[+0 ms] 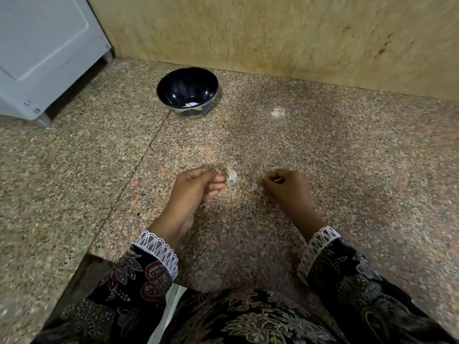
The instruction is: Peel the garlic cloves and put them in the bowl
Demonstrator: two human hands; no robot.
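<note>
A dark glossy bowl (pixel 187 91) stands on the speckled granite counter (pixel 323 157) near the back wall, with pale peeled garlic pieces (pixel 192 104) at its bottom. My left hand (pixel 198 186) hovers over the counter's middle, fingers pinched on a whitish garlic clove (pixel 232 175) that sticks out past the fingertips. My right hand (pixel 285 187) is a short way to its right, fingers pinched on a small strip of translucent garlic skin (pixel 254 186). The two hands are apart. Both wrists wear dark patterned sleeves with white lace cuffs.
A white appliance (pixel 44 53) stands at the back left on the counter. A tan stone wall (pixel 298 33) runs behind the bowl. A pale smudge or skin scrap (pixel 277 112) lies right of the bowl. The counter's edge has a notch at lower left (pixel 84 266).
</note>
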